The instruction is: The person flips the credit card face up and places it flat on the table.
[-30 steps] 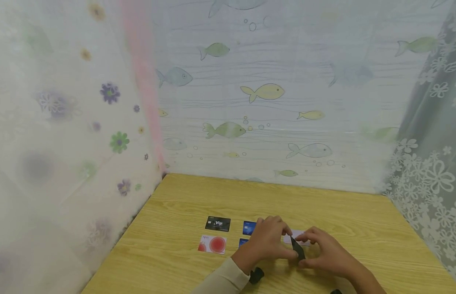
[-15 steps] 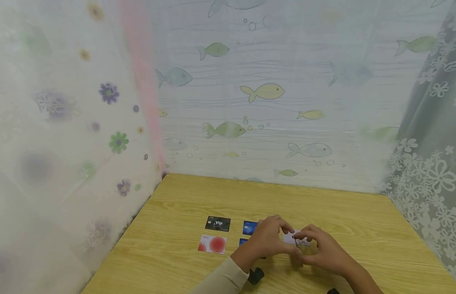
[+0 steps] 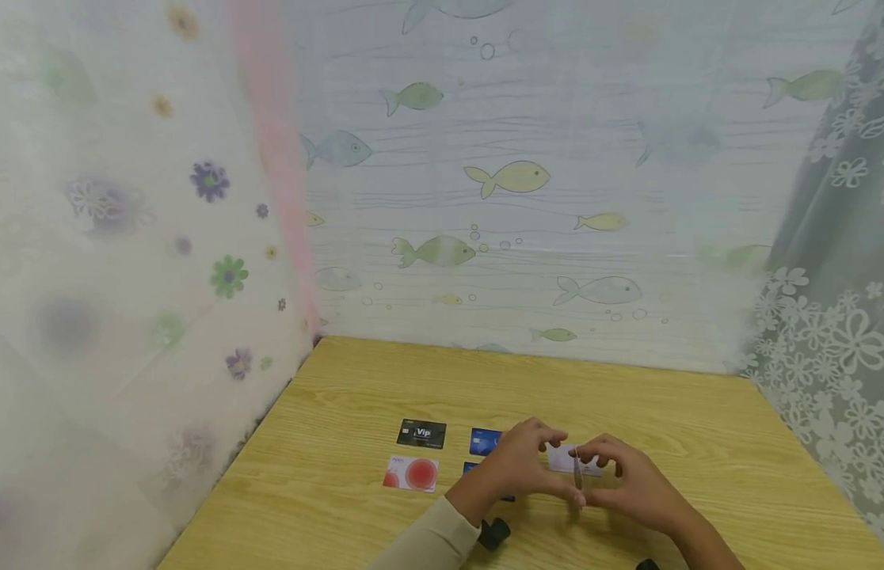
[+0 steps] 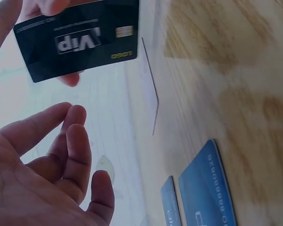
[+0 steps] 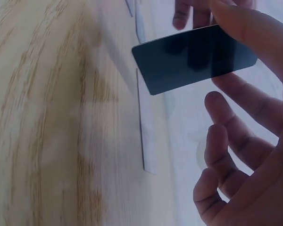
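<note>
My right hand (image 3: 638,487) pinches a black "Vip" bank card (image 4: 80,37) between thumb and index finger, holding it up over the table. From above the card is nearly edge-on; its plain dark back (image 5: 184,61) faces the right wrist camera. My left hand (image 3: 520,463) is just left of it, fingers loosely bent, index finger apart from the card and thumb tip near its lower end. Behind the hands a pale card (image 3: 562,457) lies flat. Two blue cards, one farther back (image 3: 483,441) and one nearer (image 3: 476,469), are partly hidden by my left hand.
On the left lie another black Vip card (image 3: 421,434) and a white card with red circles (image 3: 412,473). Small black objects show by my left wrist (image 3: 495,534) and at the bottom edge (image 3: 647,564). Fish-patterned and flowered sheets enclose the wooden table (image 3: 328,396).
The black card, first with its dark face showing and held by both hands, has turned edge-on. My left fingers have come off it, and my right hand keeps hold.
</note>
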The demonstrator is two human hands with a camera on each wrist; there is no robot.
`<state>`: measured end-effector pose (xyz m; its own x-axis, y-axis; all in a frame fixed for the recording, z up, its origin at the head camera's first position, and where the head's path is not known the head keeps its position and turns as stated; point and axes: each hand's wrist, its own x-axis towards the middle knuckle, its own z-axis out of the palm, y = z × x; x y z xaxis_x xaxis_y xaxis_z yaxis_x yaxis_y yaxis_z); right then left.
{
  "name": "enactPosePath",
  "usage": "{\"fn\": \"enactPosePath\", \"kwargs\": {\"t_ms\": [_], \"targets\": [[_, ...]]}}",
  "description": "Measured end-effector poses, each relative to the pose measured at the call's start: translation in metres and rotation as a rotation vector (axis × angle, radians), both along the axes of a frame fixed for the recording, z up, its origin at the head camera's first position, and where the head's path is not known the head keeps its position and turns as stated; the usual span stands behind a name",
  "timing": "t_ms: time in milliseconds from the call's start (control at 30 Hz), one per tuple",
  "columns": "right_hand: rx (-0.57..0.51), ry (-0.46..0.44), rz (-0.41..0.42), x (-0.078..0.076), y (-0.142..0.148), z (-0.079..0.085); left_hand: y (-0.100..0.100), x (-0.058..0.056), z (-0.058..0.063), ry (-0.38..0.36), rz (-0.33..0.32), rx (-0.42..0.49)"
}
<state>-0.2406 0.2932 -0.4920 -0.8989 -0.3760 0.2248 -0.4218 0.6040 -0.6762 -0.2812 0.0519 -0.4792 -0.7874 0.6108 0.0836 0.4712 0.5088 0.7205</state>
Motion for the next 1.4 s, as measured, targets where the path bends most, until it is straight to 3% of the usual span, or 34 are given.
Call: {"fn": "enactPosePath", "kwargs": {"t_ms": [200, 433, 767, 967, 1400], "targets": [[-0.048, -0.033, -0.055, -0.002, 0.002, -0.001, 0.001, -0.002, -0.004, -0.016, -0.019, -0.044], [-0.144, -0.073, -0.044, 0.000, 0.001, 0.000, 0.005, -0.001, -0.011, 0.098, -0.020, -0.168], [-0.276, -0.136, 0.002, 0.001, 0.003, -0.003, 0.004, -0.001, -0.012, 0.162, 0.023, -0.138], [-0.284, -0.130, 0.029, 0.001, 0.010, -0.007, 0.005, -0.001, -0.008, 0.204, 0.007, -0.204], [-0.209, -0.118, -0.017, 0.001, 0.024, -0.007, 0.005, -0.003, -0.007, 0.225, 0.051, -0.294]]}}
